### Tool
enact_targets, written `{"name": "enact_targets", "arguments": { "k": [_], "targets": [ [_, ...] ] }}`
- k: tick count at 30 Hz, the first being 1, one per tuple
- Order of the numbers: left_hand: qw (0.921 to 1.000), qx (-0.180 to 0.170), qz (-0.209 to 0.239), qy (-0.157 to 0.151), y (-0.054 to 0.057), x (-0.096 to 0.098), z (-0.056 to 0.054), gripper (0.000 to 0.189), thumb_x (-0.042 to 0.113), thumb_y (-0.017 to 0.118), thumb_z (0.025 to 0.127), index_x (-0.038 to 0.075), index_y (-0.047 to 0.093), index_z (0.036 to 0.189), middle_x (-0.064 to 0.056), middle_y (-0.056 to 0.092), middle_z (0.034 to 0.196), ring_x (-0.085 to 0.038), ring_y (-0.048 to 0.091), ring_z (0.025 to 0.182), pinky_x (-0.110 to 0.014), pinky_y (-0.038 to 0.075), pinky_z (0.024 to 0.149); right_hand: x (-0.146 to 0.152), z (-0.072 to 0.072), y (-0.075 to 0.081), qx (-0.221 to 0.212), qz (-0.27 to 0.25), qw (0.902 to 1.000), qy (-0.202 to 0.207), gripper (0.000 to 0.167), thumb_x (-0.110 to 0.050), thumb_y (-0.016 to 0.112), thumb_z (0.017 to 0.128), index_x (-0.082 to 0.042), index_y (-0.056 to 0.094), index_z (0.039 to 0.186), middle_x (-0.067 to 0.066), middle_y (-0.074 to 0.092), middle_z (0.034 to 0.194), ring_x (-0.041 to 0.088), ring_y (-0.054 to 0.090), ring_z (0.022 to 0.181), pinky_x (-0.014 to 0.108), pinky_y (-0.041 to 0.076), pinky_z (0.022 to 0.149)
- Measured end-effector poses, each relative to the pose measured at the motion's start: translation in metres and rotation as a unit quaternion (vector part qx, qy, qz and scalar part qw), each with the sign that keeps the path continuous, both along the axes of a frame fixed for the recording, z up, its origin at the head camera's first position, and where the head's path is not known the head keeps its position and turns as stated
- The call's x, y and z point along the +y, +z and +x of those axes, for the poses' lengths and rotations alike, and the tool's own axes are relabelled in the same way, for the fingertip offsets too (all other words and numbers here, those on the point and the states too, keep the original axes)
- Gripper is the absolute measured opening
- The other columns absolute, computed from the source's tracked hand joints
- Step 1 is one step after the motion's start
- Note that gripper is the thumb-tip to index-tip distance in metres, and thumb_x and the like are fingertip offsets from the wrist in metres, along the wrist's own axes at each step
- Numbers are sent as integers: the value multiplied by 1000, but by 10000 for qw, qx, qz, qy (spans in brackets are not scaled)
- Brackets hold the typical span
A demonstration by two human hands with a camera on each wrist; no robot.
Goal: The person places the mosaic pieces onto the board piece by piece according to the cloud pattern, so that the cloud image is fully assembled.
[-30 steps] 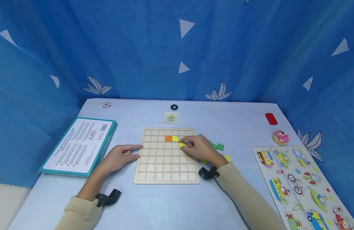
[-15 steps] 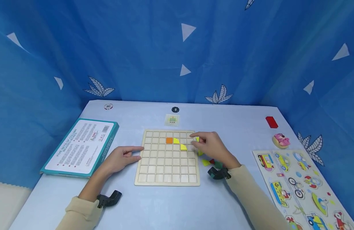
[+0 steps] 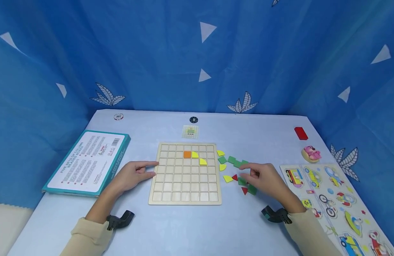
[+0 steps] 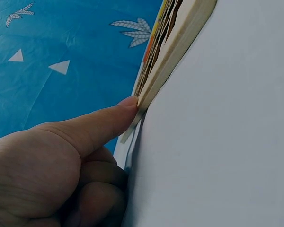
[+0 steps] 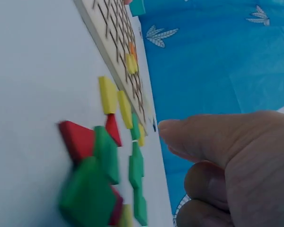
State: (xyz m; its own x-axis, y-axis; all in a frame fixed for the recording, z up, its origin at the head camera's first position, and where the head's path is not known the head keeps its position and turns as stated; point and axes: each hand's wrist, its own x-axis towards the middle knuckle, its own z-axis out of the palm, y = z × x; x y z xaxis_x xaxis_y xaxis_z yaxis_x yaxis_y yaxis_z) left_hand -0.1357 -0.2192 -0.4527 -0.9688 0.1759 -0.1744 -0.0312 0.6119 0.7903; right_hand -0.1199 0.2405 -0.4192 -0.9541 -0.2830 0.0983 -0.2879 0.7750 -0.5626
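Note:
A wooden grid board (image 3: 184, 177) lies on the table with an orange square tile (image 3: 187, 154) and two yellow quarter-round tiles, one (image 3: 195, 154) beside the orange square and the other (image 3: 203, 161) a row nearer, set in its cells. My left hand (image 3: 129, 176) touches the board's left edge with index finger and thumb, its other fingers bent. Over the loose tiles to the right of the board hovers my right hand (image 3: 264, 179), thumb and index finger apart, nothing between them. Below it lie green square tiles (image 3: 232, 160), red triangle tiles (image 3: 244, 191) and yellow quarter-round tiles (image 3: 227, 179), some partly hidden.
Behind the board lies a small pattern card (image 3: 190, 132), with a dark round chip (image 3: 193, 120) beyond. A teal-edged box (image 3: 88, 163) stands left. On the right are a picture puzzle board (image 3: 337, 206), a pink figurine (image 3: 311, 154) and a red block (image 3: 301, 133).
My right hand has let go of the nearer yellow quarter-round tile on the board and moved right, over the loose tiles. The left hand stays at the board's edge.

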Motion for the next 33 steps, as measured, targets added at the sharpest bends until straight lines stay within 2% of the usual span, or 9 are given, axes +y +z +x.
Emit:
{"name": "enact_targets", "arguments": {
  "k": [6, 11, 16, 24, 28, 33],
  "targets": [
    [10000, -11, 35, -1, 0, -3, 1, 42, 30, 76, 93, 21, 70, 134, 1, 41, 59, -17, 40, 55, -31, 36, 57, -15, 13, -11, 171, 366, 9992, -56, 22, -24, 85, 85, -19, 79, 105, -11, 37, 53, 8, 37, 47, 26, 30, 48],
    [10000, -19, 31, -8, 1, -2, 1, 42, 30, 76, 93, 21, 69, 134, 0, 42, 59, -17, 40, 54, -31, 36, 57, -33, 15, -17, 602, 891, 9942, -35, 25, -33, 87, 83, -19, 80, 103, -14, 38, 53, 5, 37, 49, 24, 30, 49],
    [10000, -6, 36, -14, 2, 0, 0, 42, 30, 76, 94, 21, 69, 134, 0, 42, 59, -16, 40, 54, -31, 36, 56, -41, 13, -22, 819, 1033, 9913, 0, 24, -32, 88, 81, -17, 79, 98, -16, 41, 56, 3, 39, 53, 24, 35, 53],
    [10000, -34, 80, -13, 1, 1, -2, 42, 29, 77, 93, 21, 70, 134, 1, 42, 59, -16, 39, 55, -30, 35, 55, -44, 11, -27, 636, 891, 9940, -33, 23, -27, 87, 82, -16, 78, 100, -15, 42, 56, 4, 41, 53, 24, 36, 53],
    [10000, -44, 19, 16, 2, 1, -1, 42, 30, 76, 93, 20, 69, 134, 0, 43, 59, -17, 40, 55, -30, 35, 55, -41, 11, -28, 480, 812, 9952, 275, 23, -27, 85, 85, -18, 78, 105, -16, 39, 54, 2, 38, 51, 23, 33, 51],
    [10000, -40, 6, 4, 2, 1, 1, 42, 30, 76, 94, 20, 69, 134, 0, 42, 60, -16, 40, 55, -30, 35, 54, -31, 10, -27, 304, 550, 9958, 659, 22, -15, 79, 90, -22, 79, 111, -17, 35, 54, 0, 32, 50, 22, 30, 50]
  ]
}}
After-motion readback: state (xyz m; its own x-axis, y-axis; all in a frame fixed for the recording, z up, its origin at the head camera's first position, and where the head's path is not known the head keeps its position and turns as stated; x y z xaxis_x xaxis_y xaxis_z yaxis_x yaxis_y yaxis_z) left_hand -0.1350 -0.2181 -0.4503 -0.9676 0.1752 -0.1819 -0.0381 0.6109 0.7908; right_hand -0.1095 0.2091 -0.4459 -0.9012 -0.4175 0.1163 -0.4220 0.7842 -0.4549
